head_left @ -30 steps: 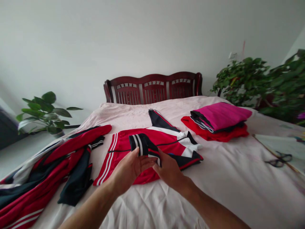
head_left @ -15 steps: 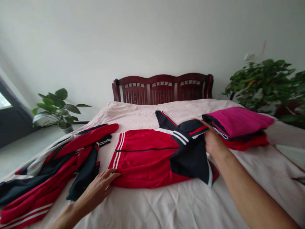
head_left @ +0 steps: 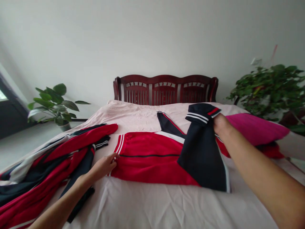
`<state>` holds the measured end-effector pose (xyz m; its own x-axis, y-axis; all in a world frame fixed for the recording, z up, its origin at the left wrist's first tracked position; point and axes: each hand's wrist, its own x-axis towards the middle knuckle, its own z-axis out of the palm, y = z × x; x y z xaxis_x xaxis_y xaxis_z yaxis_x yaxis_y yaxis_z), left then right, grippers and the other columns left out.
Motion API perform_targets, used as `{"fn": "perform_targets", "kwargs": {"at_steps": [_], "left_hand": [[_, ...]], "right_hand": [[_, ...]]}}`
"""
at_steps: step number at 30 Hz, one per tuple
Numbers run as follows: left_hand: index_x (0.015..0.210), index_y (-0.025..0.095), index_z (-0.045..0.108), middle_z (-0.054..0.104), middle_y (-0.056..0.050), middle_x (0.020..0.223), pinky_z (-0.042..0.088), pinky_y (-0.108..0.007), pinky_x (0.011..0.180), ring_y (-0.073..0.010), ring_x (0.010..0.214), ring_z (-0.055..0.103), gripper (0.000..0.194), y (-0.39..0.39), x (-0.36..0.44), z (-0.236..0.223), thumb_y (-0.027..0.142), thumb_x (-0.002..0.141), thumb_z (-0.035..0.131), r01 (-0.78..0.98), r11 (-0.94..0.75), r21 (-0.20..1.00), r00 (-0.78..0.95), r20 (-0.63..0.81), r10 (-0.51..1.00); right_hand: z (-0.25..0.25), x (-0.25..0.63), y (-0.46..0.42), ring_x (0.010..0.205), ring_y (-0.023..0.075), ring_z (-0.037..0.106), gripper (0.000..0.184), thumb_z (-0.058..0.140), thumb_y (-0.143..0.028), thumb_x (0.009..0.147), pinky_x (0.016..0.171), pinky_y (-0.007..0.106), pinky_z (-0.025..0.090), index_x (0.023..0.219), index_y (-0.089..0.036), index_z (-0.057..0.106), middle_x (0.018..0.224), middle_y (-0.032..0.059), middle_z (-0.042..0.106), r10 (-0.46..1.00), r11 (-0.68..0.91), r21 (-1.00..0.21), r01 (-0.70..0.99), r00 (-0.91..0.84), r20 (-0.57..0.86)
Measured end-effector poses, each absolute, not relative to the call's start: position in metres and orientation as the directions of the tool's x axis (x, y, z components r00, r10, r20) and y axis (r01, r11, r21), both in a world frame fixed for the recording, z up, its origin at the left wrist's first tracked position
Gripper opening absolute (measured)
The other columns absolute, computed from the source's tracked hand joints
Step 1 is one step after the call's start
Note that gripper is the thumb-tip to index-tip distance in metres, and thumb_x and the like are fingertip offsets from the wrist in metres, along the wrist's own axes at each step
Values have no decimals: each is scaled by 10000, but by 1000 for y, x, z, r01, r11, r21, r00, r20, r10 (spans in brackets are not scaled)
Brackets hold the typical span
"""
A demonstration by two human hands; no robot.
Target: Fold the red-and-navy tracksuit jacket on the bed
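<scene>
A red track jacket [head_left: 147,162] with navy sleeves and white stripes lies flat on the bed. My right hand [head_left: 221,124] is raised at the right and shut on the cuff of a navy sleeve [head_left: 202,156], which hangs down across the jacket's body. The cuff [head_left: 202,113] has white and red bands. The other navy sleeve [head_left: 169,124] stretches toward the headboard. My left hand [head_left: 103,166] pinches the jacket's striped left edge between fingers and thumb.
A heap of red and navy clothing [head_left: 45,167] lies at the bed's left side. At the right, a folded magenta garment [head_left: 256,128] rests on a red one. A dark wooden headboard [head_left: 165,90] stands at the far end, with potted plants on both sides.
My right hand has lifted the navy sleeve higher, bringing its cuff up and away from the jacket. My left hand has moved from the jacket's lower edge up to its striped side edge.
</scene>
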<state>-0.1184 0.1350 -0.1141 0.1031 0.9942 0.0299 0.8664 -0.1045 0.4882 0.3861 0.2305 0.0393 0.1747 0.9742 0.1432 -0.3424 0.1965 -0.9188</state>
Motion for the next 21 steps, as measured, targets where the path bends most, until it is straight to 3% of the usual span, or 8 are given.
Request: {"fn": "perform_targets", "kwargs": {"at_steps": [3,6,9,12,14,17,21], "left_hand": [[884,258,676,704,-38,831,430,-303,782,-238,836,660,140,153,-109,-117,278,805,563,909,-106,404,82,75,994],[931,243,678,701,-73,981,414,-340,900,-263,993,634,180,161,-107,-121,319,863,530,917,-97,388,51,127,991],[988,265,709,708,-68,1035,429,-346,900,-261,1001,637,258,158,-106,-120,422,898,525,865,-165,474,99,162,982],[986,302,751,730,-49,1051,434,-328,930,-251,1020,643,235,147,-99,-117,455,846,640,716,-379,586,309,221,925],[975,301,761,733,-54,1045,433,-315,936,-240,1004,646,217,140,-93,-117,438,830,677,649,-464,603,408,238,881],[842,265,743,718,-71,913,439,-312,884,-223,885,637,202,137,-85,-121,426,869,623,692,-453,562,413,207,887],[835,240,666,701,-58,854,441,-311,825,-218,844,635,251,150,-81,-123,374,937,479,873,-253,417,248,67,966]], "right_hand": [[43,380,246,866,184,675,291,487,-235,863,892,418,484,1003,-95,701,918,91,765,986,161,-909,-385,92,135],[43,373,259,903,197,672,337,455,-236,857,894,432,485,1020,-62,693,984,134,758,978,208,-908,-365,77,193],[38,368,270,955,211,661,381,460,-287,841,904,429,490,1042,-57,687,1050,153,745,967,251,-917,-309,50,249],[33,366,275,985,215,650,399,468,-300,820,922,431,496,1063,-69,686,1101,148,734,953,283,-916,-285,-29,303],[32,365,276,988,215,651,381,446,-256,826,932,439,490,1047,-65,690,1111,154,730,947,290,-897,-332,-36,320],[33,365,275,972,205,659,388,364,-198,872,920,443,479,1025,-44,685,1095,168,730,949,296,-887,-354,4,315],[39,364,278,845,183,663,369,349,-185,896,853,404,492,903,-29,684,917,164,752,920,370,-929,3,138,366]]}}
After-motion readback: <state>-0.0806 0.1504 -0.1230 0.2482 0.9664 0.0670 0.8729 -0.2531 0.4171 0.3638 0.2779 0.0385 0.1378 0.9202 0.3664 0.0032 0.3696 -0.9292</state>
